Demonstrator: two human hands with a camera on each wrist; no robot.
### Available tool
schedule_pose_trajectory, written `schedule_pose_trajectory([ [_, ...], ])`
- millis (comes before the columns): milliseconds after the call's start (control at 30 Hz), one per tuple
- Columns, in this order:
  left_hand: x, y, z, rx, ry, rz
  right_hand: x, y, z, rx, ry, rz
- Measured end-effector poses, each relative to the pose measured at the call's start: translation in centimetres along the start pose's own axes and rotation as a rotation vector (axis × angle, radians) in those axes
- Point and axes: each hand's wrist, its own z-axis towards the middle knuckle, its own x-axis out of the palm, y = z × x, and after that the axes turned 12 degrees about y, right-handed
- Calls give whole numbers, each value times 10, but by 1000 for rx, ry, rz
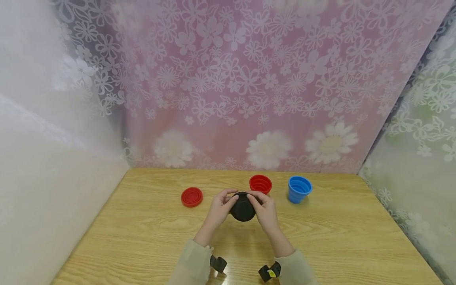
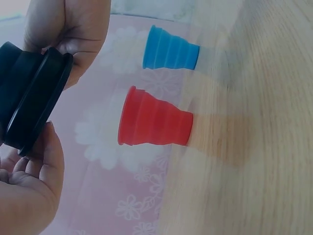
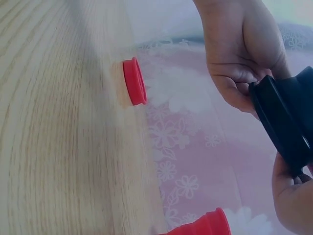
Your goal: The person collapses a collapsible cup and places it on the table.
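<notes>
Both hands hold a black collapsible cup [image 1: 243, 209] above the table, its round face turned toward the head camera. My left hand [image 1: 218, 208] grips its left side, thumb on the near face. On the opposite side my right hand [image 1: 266, 209] grips it the same way. Seen from the left wrist, the black cup [image 2: 34, 98] shows a wide rim and a stepped wall, partly drawn out. Behind the right hand stands an expanded red collapsible cup [image 1: 260, 184]. An expanded blue collapsible cup [image 1: 299, 189] is farther right.
A red collapsible cup folded flat [image 1: 192, 197] lies on the wooden table [image 1: 142, 229], left of the hands. Flowered cloth [image 1: 231, 87] hangs at the back, with pale sheets along both sides. A black device sits at each wrist.
</notes>
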Motion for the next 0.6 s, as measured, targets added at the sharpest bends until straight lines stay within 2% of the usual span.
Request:
schedule_pose_trajectory([
  [133,-1,2,0,-32,12,-63,-2,-6,2,19,41,28],
  [267,-1,3,0,-61,1,-129,-6,-20,5,56,126,75],
  [400,-2,3,-1,-75,33,-201,-10,-27,6,109,205,198],
  [600,-3,1,-1,-74,88,-252,-14,-26,8,185,219,333],
])
